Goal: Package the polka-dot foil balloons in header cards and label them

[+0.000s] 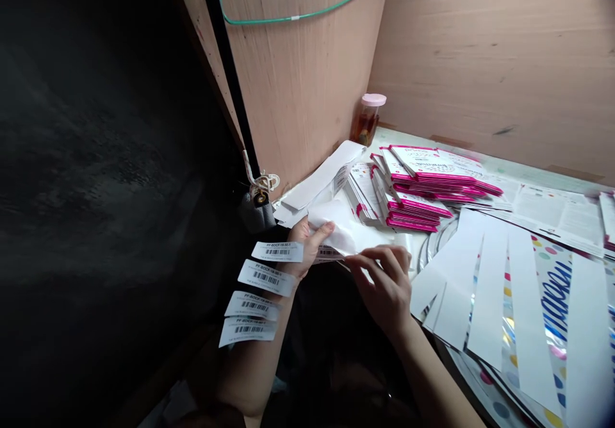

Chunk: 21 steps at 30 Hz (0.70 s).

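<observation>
My left hand (307, 241) is closed round a sheet of barcode labels (331, 223), thumb on top. The sheet's blank white side is folded over towards me, and a strip of printed labels shows beneath it. At the sheet's near right corner, my right hand (387, 280) pinches the edge between thumb and forefinger. Whether a single label is between those fingertips is too small to tell. Several white barcode labels (266, 277) are stuck by one edge in a row along my left wrist and forearm.
Stacks of pink-edged printed packets (423, 191) lie behind my hands. White paper sheets (317, 181) lean by the wooden partition, near a pink-lidded jar (369, 119). Fanned dotted packages with white strips (523, 312) cover the right side. A green hanger (295, 18) hangs above.
</observation>
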Available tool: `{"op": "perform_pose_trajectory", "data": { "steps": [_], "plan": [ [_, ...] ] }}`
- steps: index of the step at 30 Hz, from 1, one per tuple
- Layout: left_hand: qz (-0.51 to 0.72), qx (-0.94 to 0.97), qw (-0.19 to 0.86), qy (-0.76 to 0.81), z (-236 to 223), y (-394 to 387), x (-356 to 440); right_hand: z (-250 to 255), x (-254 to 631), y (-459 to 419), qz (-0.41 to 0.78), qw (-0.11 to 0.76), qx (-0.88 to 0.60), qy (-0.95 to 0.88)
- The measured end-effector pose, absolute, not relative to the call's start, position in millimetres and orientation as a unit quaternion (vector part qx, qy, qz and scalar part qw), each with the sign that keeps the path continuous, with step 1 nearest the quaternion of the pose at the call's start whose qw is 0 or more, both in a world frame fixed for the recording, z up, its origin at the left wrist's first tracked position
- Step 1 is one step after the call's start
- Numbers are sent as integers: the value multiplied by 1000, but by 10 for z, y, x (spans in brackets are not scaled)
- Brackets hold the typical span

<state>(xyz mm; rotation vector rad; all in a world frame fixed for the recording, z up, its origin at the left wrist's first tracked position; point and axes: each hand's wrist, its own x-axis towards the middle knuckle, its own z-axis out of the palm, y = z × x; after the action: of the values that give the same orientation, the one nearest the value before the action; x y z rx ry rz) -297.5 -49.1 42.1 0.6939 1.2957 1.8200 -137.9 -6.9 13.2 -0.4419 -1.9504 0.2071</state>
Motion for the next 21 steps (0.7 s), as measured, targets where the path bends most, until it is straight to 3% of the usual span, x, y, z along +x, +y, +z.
{"op": "perform_pose_trajectory", "data": {
  "steps": [4,6,9,11,17,21],
  "plan": [
    [732,237,419,482,431,-434,-3072,115,-1126,-508,111,524,-142,-833],
    [738,224,421,477,449,-415,-3103,144,-1057,-762,237,509,-131,-817],
    [739,228,413,481,474,-394,-3085,189,-1170,-1079,500,403,-120,-757],
    [739,233,405,485,480,-372,-3044,162,-1365,-1229,582,344,-122,-726],
    [723,238,388,520,519,-341,-2971,-173,-1824,-1459,407,425,-237,-774],
    [677,251,405,560,671,-558,-2948,-273,-1657,-1364,359,427,-286,-779]
  ]
}}
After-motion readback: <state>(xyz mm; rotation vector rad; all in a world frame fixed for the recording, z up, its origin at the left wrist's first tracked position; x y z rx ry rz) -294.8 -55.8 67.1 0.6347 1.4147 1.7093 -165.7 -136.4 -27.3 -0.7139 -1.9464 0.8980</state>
